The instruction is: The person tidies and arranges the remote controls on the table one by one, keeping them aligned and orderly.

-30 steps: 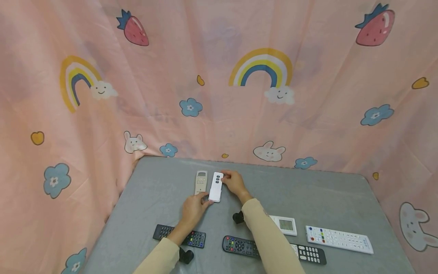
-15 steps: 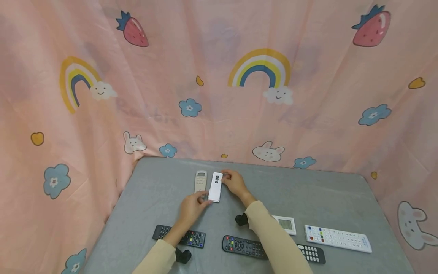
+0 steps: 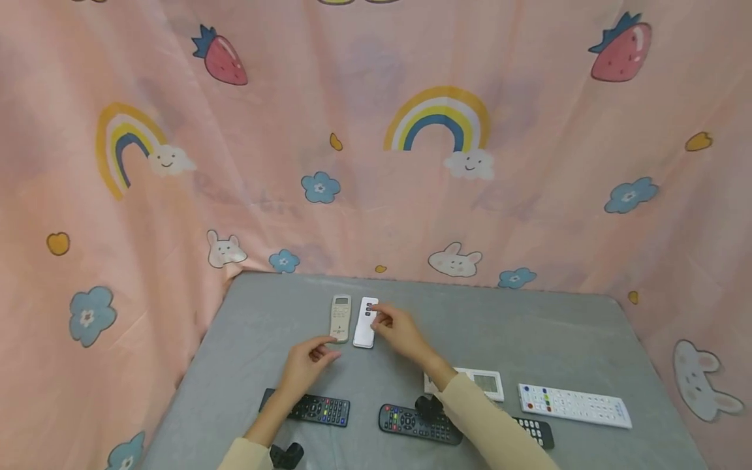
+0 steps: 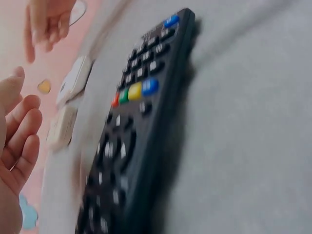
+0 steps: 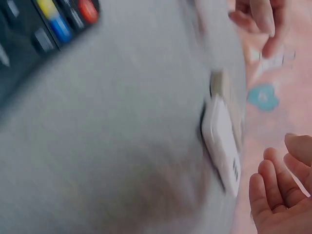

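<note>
A slim white remote control (image 3: 363, 331) with a few dark buttons lies lengthwise at the far middle of the table. Just left of it is a beige remote control (image 3: 340, 318) with a small screen, nearly parallel. My right hand (image 3: 405, 334) hovers over the white remote's right edge, fingers loosely bent and holding nothing. In front of the beige remote, my left hand (image 3: 302, 367) is in the air with relaxed fingers and nothing in them. Below the left forearm lies a black remote control (image 4: 126, 131) with coloured buttons, large in the left wrist view.
Nearer on the grey table (image 3: 282, 313) lie another black remote (image 3: 405, 421), a white remote with a screen (image 3: 484, 383), a long white remote (image 3: 576, 406) and a black remote with white buttons (image 3: 537, 431), partly behind the right sleeve. A pink printed curtain (image 3: 376, 209) hangs behind.
Both hands have let go of the white remote. The left hand has drawn back toward the near left; the right has shifted slightly nearer. The white remote stays beside the beige one.
</note>
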The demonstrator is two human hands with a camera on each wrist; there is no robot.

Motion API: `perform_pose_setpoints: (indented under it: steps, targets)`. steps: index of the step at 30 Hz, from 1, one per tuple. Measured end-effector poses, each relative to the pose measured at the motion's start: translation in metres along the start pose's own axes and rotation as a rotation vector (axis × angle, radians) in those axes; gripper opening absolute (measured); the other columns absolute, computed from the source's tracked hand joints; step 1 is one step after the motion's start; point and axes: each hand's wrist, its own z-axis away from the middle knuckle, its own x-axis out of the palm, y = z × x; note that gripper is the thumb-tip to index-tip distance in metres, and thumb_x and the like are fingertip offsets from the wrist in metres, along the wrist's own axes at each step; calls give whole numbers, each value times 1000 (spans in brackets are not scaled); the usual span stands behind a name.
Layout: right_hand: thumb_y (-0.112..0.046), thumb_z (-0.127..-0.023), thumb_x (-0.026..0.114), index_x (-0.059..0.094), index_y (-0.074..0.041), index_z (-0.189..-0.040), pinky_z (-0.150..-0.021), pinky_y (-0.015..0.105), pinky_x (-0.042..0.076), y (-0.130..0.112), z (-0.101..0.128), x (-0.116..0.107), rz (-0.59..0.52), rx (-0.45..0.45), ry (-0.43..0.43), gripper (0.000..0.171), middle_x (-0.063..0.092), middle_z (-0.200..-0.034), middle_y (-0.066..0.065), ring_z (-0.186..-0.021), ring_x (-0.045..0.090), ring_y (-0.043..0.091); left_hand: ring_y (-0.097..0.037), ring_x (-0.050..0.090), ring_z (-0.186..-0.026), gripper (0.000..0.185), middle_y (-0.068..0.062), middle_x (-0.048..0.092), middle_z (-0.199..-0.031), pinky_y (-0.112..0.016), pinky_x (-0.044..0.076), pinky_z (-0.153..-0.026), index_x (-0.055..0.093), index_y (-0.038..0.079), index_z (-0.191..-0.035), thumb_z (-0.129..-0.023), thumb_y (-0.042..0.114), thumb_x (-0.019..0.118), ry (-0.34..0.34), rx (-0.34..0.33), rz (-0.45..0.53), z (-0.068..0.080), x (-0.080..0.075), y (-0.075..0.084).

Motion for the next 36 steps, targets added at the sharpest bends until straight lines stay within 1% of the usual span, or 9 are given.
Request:
perform_pose_setpoints:
  steps: [4, 11, 14, 19, 23, 26, 32, 34, 36]
  targets:
    - [-7, -92, 67, 64, -6, -127, -69, 18, 51, -9, 20, 14, -8, -12, -48, 36, 67, -88, 4, -75, 57, 6, 2, 59, -67, 31, 3, 72, -76, -19, 54, -63, 75, 9, -107, -78, 16, 82, 33, -34, 10, 12, -17, -7]
    - [-10, -90, 70, 64, -5, -127, -70, 17, 52, -14, 54, 35, 1, -44, -128, 38, 68, -89, 0, -75, 56, 0, 2, 60, -70, 35, 4, 70, -78, -19, 54, -64, 74, 9, -110, -77, 14, 83, 82, -38, -11, 31, -48, -24]
    - [-14, -88, 73, 64, -7, -127, -72, 18, 52, -15, 67, 42, 11, -36, -162, 41, 67, -90, -2, -77, 56, -1, 1, 59, -72, 35, 2, 69, -79, -18, 54, -65, 74, 8, -109, -76, 12, 84, 101, -40, -20, 39, -60, -32]
    - [-18, -82, 79, 66, -8, -125, -77, 21, 53, -16, 85, 56, 56, -54, -190, 46, 68, -92, -2, -83, 59, 3, 1, 59, -74, 35, 2, 67, -81, -16, 53, -71, 75, 8, -107, -74, 11, 86, 113, -47, -50, 53, -74, -45]
    - [-24, -79, 82, 67, -9, -123, -77, 20, 51, -17, 95, 68, 110, -78, -207, 50, 67, -91, -3, -83, 57, 3, 0, 59, -76, 37, 0, 66, -83, -13, 53, -73, 74, 7, -107, -72, 7, 86, 116, -41, -73, 63, -80, -55]
    - [-28, -76, 83, 67, -10, -123, -76, 19, 49, -20, 99, 73, 159, -73, -216, 52, 65, -89, -7, -81, 53, 0, -2, 60, -78, 40, 0, 66, -84, -14, 54, -75, 74, 7, -108, -70, 6, 87, 96, -47, -105, 70, -84, -61]
    - [-33, -71, 87, 69, -12, -119, -79, 21, 49, -22, 103, 78, 254, -64, -203, 55, 63, -91, -10, -84, 50, 0, -2, 56, -85, 51, 9, 64, -88, -18, 53, -81, 74, 16, -113, -65, 20, 91, 9, -103, -173, 78, -93, -64]
    - [-35, -69, 88, 70, -13, -117, -81, 23, 49, -21, 104, 79, 282, -67, -205, 55, 63, -93, -9, -87, 51, 2, -4, 55, -87, 55, 11, 65, -89, -20, 51, -83, 74, 17, -113, -62, 23, 92, -5, -93, -195, 79, -96, -64]
    - [-37, -67, 88, 71, -15, -114, -84, 24, 50, -21, 105, 80, 305, -59, -215, 55, 63, -96, -10, -90, 52, 3, -6, 55, -88, 58, 12, 66, -90, -21, 48, -82, 74, 18, -113, -59, 27, 93, -12, -70, -229, 81, -99, -65]
